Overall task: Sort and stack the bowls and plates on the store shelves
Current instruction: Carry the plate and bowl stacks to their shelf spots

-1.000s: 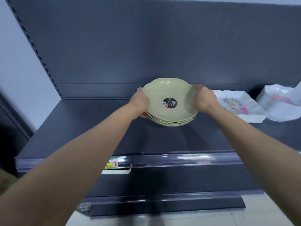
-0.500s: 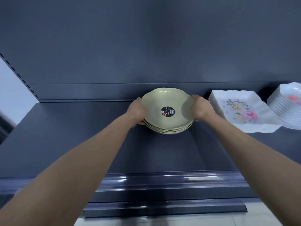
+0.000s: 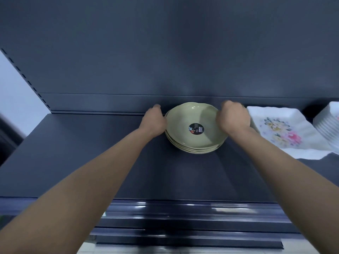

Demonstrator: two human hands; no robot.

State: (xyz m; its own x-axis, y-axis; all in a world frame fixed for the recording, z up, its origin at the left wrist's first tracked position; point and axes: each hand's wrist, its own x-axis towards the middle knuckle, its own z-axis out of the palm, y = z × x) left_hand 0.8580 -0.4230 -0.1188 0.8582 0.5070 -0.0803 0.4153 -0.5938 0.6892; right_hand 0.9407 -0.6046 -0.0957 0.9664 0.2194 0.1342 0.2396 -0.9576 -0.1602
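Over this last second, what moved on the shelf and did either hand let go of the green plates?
The stack of green plates went further back on the shelf, toward the back panel. Neither hand let go: the left hand and right hand both keep their grip on its rim. The floral square plate and the white stack beside it stayed put.

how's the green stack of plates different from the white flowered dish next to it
The green stack is round and plain with a dark sticker; the white flowered dish is squarish with a floral print. Both hands flank the stack, while the dish sits untouched. Both rest on the same dark shelf.
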